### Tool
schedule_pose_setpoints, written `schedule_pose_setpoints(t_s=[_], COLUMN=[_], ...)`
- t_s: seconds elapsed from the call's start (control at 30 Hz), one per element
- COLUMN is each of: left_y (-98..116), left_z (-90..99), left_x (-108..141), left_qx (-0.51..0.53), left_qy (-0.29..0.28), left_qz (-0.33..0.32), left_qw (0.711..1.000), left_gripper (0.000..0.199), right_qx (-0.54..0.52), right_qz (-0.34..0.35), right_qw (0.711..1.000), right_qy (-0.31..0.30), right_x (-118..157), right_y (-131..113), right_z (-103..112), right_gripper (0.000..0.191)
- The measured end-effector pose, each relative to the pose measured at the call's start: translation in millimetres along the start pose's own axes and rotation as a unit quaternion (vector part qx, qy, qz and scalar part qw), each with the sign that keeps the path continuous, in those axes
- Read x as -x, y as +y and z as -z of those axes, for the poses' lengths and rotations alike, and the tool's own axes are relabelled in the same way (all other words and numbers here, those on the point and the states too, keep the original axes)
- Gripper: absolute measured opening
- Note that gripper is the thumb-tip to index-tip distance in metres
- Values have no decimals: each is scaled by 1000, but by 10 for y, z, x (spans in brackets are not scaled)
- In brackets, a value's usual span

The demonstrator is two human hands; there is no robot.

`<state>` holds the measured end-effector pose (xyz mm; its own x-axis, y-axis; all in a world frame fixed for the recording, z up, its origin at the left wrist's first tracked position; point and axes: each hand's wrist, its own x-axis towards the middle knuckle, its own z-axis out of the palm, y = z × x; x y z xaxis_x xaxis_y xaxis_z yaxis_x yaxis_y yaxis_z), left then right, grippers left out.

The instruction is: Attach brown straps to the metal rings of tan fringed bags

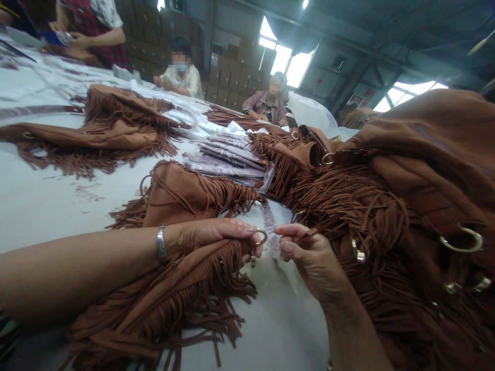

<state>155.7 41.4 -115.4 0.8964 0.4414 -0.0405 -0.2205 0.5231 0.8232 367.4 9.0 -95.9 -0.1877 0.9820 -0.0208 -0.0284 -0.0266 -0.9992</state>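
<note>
My left hand (228,234) is closed on the end of a brown fringed bag (166,293), at its gold ring (262,237). The bag hangs below my forearm, its fringe spread over the table. Just right of the ring, my right hand (305,252) is closed in a pinch. A thin brown strip (309,234) shows at its fingers; its ends are hard to make out. Behind my left hand lies another brown fringed bag (181,193). A plastic-wrapped strap (268,221) runs behind the gap between my hands.
A large heap of brown fringed bags (348,206) with gold rings rises at the right. More fringed bags (116,129) lie at the far left on the white table (38,201). Wrapped straps (228,154) are piled mid-table. Several people work across the table, with stacked cartons (232,74) behind.
</note>
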Motion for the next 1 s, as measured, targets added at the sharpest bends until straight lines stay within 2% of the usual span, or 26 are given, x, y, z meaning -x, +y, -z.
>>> schedule_pose_setpoints(t_s=[0.1, 0.27, 0.4, 0.5, 0.63, 0.73, 0.87, 1.0], left_y=[35, 3, -41, -59, -53, -25, 3, 9], left_z=[-47, -29, 1, 18, 64, 88, 68, 25], left_x=[52, 84, 73, 44, -1, -17, -21, -24], left_qx=[40, 147, 197, 171, 25, -72, -126, -132], left_qy=[17, 60, 82, 91, 71, 38, 27, 49], left_qz=[12, 1, 1, -8, -20, -22, -12, 14], left_qw=[999, 987, 977, 981, 997, 996, 992, 990], left_gripper=[34, 25, 20, 19, 27, 33, 35, 34], right_qx=[23, 114, 166, 179, 239, 335, 473, 507], right_qz=[11, 50, 78, 88, 95, 130, 193, 223], right_qw=[1000, 990, 982, 980, 966, 933, 859, 831], right_qy=[-3, -63, -35, -24, -13, -4, -33, -54], right_x=[-13, -35, -29, -14, 1, 7, 22, 51], right_y=[-8, 39, 12, -28, -50, -42, -24, -20], right_z=[89, -36, -58, -7, 49, 74, 75, 40], right_gripper=[29, 20, 25, 26, 23, 17, 13, 13])
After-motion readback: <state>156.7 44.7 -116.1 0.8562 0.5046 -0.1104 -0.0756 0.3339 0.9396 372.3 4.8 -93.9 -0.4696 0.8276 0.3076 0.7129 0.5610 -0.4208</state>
